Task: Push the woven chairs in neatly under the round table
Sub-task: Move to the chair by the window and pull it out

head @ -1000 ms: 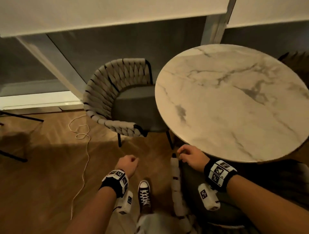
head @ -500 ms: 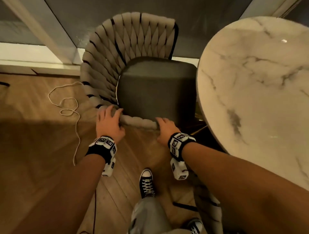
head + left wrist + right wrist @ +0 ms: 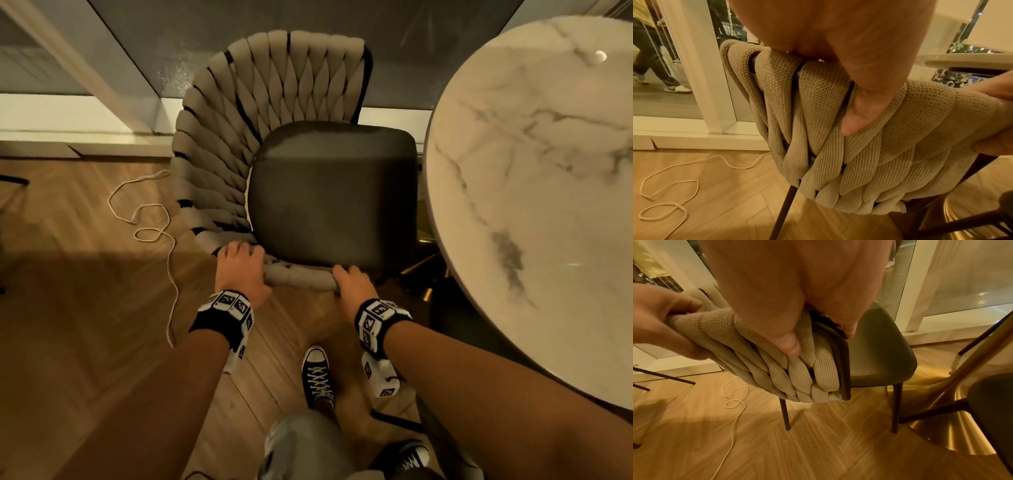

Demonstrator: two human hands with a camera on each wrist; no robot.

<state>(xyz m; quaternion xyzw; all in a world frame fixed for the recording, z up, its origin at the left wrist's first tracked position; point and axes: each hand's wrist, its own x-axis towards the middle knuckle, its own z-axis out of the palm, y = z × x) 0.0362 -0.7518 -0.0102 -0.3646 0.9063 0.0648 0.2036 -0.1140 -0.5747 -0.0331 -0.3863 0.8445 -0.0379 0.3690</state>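
Both hands clamped on near arm rail of beige woven chair w/ dark seat pad (image 3: 329,192): left hand (image 3: 241,270), right hand (image 3: 352,282). Sat just beside round white marble worktop (image 3: 534,192), seat not under. Risks: skewed push from side grip; leg snagging gold pedestal base (image 3: 945,431) or cream cord on floor (image 3: 150,219).

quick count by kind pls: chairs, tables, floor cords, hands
chairs: 2, the woven chair and a second chair, only partly seen
table: 1
cord: 1
hands: 2, left hand and right hand, both gripping the woven chair
total: 6
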